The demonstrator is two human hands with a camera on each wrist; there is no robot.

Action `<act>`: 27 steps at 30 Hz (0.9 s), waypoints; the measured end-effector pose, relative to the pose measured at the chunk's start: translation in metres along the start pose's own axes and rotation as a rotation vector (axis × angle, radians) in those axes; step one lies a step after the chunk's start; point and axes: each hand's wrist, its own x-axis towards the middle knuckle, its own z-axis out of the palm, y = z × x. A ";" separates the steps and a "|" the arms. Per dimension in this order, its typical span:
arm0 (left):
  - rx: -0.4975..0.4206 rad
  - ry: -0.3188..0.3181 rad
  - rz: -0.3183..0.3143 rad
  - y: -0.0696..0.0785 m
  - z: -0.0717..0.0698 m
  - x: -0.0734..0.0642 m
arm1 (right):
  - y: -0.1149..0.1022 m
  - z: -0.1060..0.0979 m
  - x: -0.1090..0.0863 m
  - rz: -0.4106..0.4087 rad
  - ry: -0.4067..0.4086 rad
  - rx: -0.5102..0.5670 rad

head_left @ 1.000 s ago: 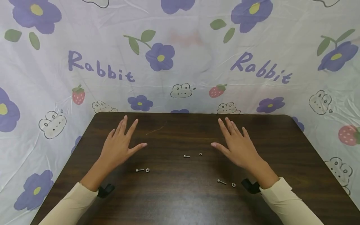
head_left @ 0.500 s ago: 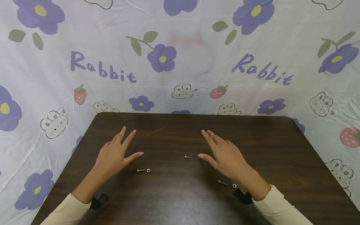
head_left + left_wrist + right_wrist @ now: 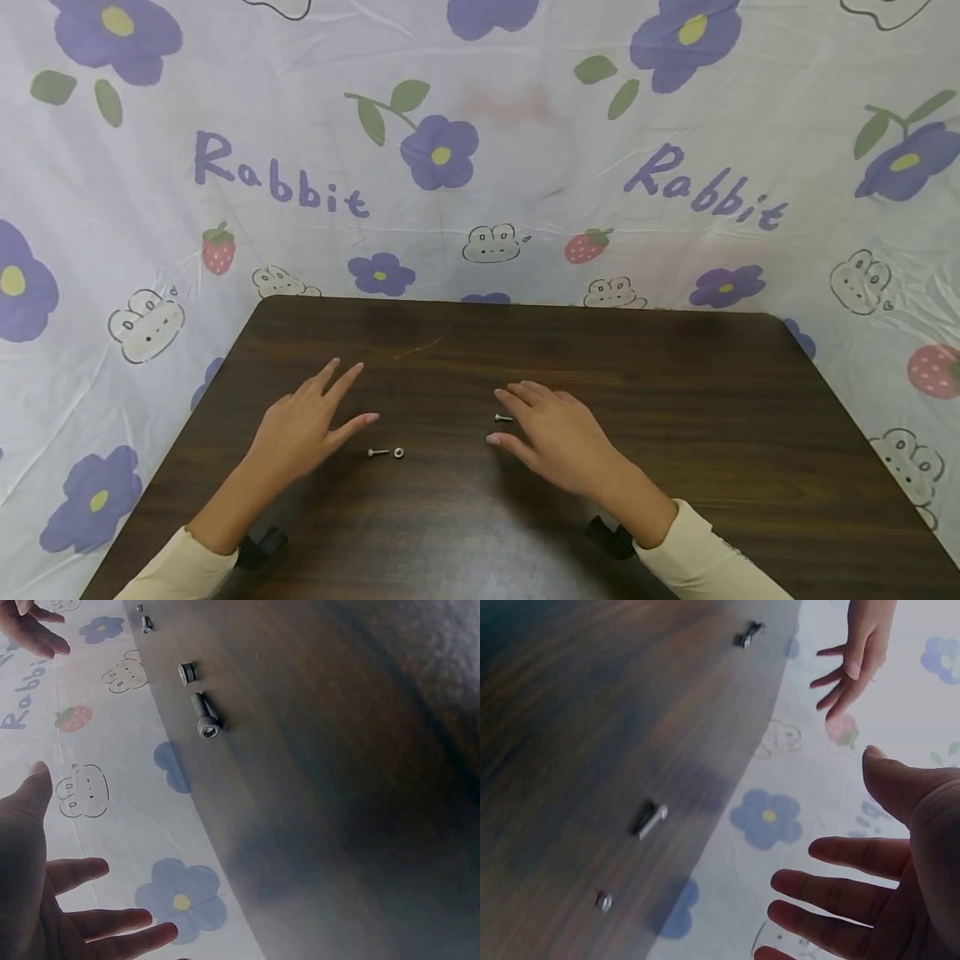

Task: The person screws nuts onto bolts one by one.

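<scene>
My left hand [image 3: 300,425] hovers with fingers spread over the left half of the dark wooden table [image 3: 675,400], holding nothing. Just right of its thumb lie a small socket-head bolt [image 3: 378,452] and a nut [image 3: 399,452], seen larger in the left wrist view as bolt [image 3: 206,718] and nut [image 3: 187,673]. My right hand [image 3: 562,442], also holding nothing, hangs over the middle of the table. Between its thumb and fingertips shows a second bolt [image 3: 503,417]. In the right wrist view its fingers extend, and that bolt [image 3: 652,821] lies beside a nut [image 3: 604,901].
A white cloth [image 3: 525,183] printed with flowers, rabbits and strawberries hangs behind and around the table. Black straps [image 3: 262,547] with mounts sit on both wrists. The right hand and forearm hide part of the table in the head view.
My right hand has moved left and nearer to me, to above the middle bolt, and it now covers that bolt's nut and the right bolt and nut. My left hand has drawn back slightly.
</scene>
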 end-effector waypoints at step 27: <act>0.005 0.001 0.157 0.014 0.006 -0.015 | -0.030 0.032 0.026 -0.126 0.010 0.057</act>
